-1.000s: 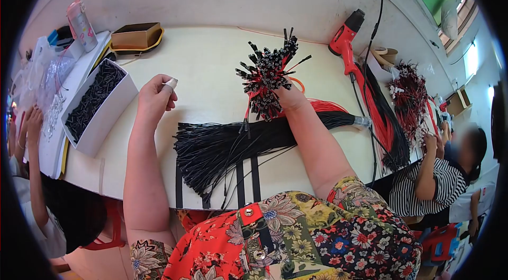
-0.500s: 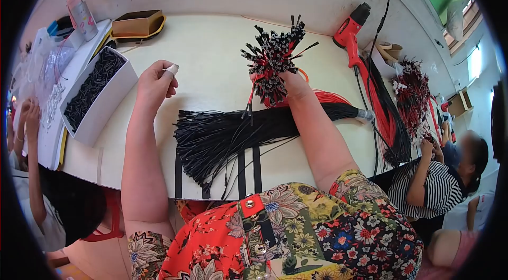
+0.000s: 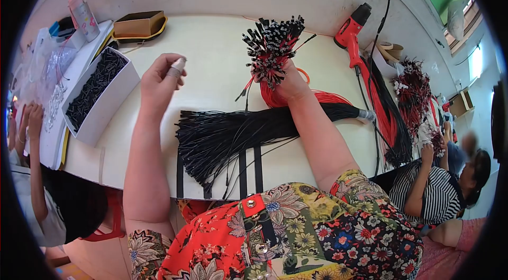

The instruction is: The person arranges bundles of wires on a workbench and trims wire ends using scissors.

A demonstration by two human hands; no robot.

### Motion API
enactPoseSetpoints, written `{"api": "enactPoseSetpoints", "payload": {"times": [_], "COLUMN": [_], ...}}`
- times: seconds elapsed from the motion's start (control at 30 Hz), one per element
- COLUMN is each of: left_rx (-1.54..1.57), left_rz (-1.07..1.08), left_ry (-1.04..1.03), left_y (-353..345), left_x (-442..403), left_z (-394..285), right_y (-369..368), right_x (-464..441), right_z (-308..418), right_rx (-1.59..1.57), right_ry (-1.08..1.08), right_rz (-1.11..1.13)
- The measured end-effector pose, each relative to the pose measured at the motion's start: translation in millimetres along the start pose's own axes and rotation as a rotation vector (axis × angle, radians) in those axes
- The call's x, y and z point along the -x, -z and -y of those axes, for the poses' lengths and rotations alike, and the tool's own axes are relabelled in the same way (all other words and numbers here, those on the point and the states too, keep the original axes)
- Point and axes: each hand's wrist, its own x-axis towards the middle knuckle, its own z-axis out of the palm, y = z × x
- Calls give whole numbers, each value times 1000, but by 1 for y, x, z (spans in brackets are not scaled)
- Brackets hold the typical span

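Observation:
My right hand (image 3: 291, 81) grips a bundle of wires (image 3: 272, 50), its black ends with pale tips fanned upward and red wire trailing below. Under my right forearm lies a thick bundle of black cables (image 3: 233, 129), spread at its left end and bound at the right. Over the left part of the table, my left hand (image 3: 163, 79) is raised with its fingers curled in and white tape on one digit. Whatever it may hold is hidden. Nearest to it stands a white box (image 3: 114, 92) filled with small black pieces (image 3: 98, 89).
A red heat gun (image 3: 352, 34) with a black cord lies at the back right, near red and black wires (image 3: 383, 121). A brown tray (image 3: 138, 25) and a bottle (image 3: 83, 15) stand at the back left. Other people sit at both sides, one in a striped shirt (image 3: 436, 190).
My left hand has risen a little to the right and turned. The wire bundle in my right hand has tilted, its ends now pointing more upward. The person at right has shifted.

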Motion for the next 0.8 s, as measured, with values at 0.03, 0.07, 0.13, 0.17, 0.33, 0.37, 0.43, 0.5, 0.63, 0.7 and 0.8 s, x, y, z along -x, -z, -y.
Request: {"api": "enactPoseSetpoints", "payload": {"times": [0.03, 0.07, 0.13, 0.17, 0.33, 0.37, 0.43, 0.5, 0.63, 0.7, 0.8], "left_rx": [31, 24, -73, -84, -138, -163, -174, -201, -228, -239, -229], "left_rz": [-2, 8, -14, -9, 0, 0, -23, -30, -52, -56, -60], "left_ry": [-126, -234, -456, -532, -556, -564, -552, -553, -565, -567, -547], "left_y": [-6, -12, -24, -30, -44, -46, -51, -54, -59, -61, -61], "left_x": [6, 13, 22, 25, 33, 33, 36, 37, 37, 37, 36], "left_z": [-6, -16, -34, -40, -53, -53, -52, -53, -52, -52, -51], "right_y": [-6, -14, -21, -21, -13, -15, -20, -22, -22, -20, -20], "right_x": [0, 2, 2, 2, -2, -1, 0, 1, 0, 0, -1], "right_z": [4, 8, 8, 7, 4, 5, 7, 7, 7, 5, 3], "right_rx": [12, 20, 51, 79, 99, 127, 149, 138, 129, 149, 135], "right_ry": [6, 13, 19, 15, -61, -52, -40, -36, -51, -57, -51], "right_rz": [-34, -68, -108, -111, -55, -64, -64, -45, -33, -39, -49]}}
